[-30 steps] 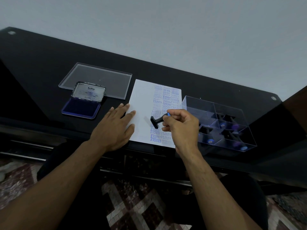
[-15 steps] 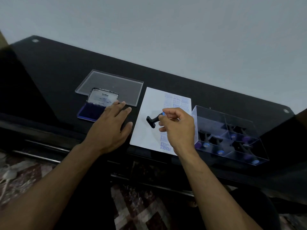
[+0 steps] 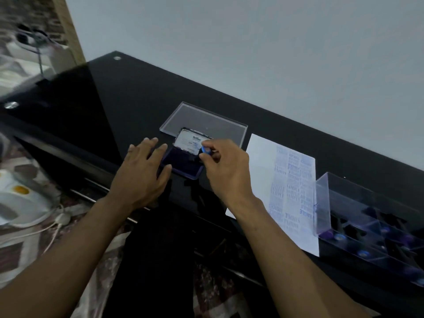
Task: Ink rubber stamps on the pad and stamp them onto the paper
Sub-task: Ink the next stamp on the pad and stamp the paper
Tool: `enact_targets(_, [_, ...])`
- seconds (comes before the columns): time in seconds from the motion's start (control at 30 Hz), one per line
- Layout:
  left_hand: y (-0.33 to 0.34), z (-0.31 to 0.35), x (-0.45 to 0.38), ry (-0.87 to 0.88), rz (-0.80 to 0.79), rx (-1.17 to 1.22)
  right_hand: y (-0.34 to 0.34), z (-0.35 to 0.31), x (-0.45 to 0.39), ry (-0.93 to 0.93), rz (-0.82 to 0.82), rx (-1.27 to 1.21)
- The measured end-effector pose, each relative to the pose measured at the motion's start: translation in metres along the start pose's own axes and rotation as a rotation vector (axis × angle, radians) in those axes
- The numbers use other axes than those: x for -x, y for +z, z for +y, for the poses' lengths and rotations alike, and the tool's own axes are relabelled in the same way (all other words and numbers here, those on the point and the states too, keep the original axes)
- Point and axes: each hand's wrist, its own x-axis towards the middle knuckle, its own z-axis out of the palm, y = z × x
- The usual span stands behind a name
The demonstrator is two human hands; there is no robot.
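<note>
The fingers of the right hand [image 3: 226, 167] pinch the blue-capped knob of a small black rubber stamp [image 3: 205, 154] and hold it down on the dark blue ink pad [image 3: 183, 165], which sits toward the front edge of the black surface [image 3: 137, 99]. A second ago that stamp hovered over the paper; it has since been carried left to the pad, so a fresh inking is under way and another impression should follow. The left hand [image 3: 143, 173] has left the sheet too and now lies with straight, spread fingers, holding nothing, against the pad's left side, apparently steadying it. The pad's raised lid [image 3: 191, 141] reads "Artline". Behind it lies a clear plastic cover [image 3: 206, 121]. To the right, the white paper [image 3: 263, 161] carries columns of blue impressions, among them "SAMPLE" and "FRAGILE"; the rest is too blurred to read. Further right, a clear compartmented box [image 3: 344, 203] holds more stamps.
</note>
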Motion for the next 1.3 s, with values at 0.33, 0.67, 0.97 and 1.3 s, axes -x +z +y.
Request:
enact_targets(0.33, [0.013,-0.028,-0.001,-0.033,-0.052,-0.060,0.029,-0.021,-0.026,-0.268,-0.126,0.267])
enact_targets(0.67, [0.015,-0.027,0.000,-0.042,-0.040,-0.092,0.041,-0.016,-0.024,-0.185,-0.263,0.350])
enact_targets(0.97, [0.014,-0.027,0.000,-0.038,-0.040,-0.089,0.046,-0.013,-0.028,-0.116,-0.233,0.290])
enact_targets(1.3, [0.015,-0.026,-0.001,-0.042,-0.034,-0.096,0.050,-0.011,-0.030,-0.100,-0.237,0.274])
